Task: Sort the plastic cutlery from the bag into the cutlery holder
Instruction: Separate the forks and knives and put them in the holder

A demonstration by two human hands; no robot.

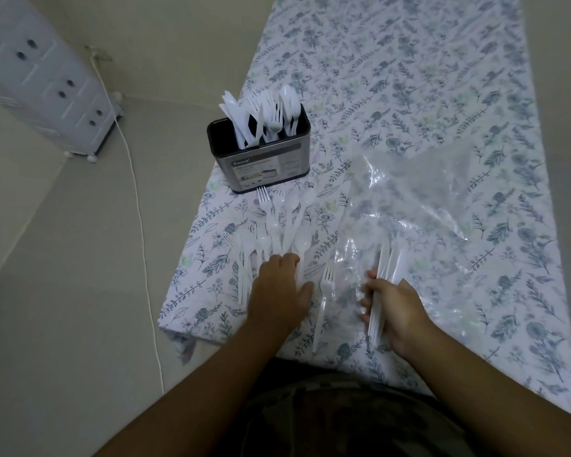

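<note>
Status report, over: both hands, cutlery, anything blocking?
Left hand on loose cutlery. Right hand grips bundle of knives. Cutlery holder part filled. Empty bag beside it; nothing blocking.

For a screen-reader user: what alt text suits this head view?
A person's right hand grips a bundle of white plastic knives while the left hand rests on loose cutlery spread over a floral cloth. Behind stand a part-filled cutlery holder and a clear bag.

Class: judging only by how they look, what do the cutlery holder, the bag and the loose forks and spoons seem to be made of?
Cutlery holder: probably brushed metal, grey satin sheen, dark inner liner.
Bag: thin clear plastic film, crinkled, with glossy glints.
Forks and spoons: white, slightly translucent moulded plastic, like the bundle in the right hand.
</note>
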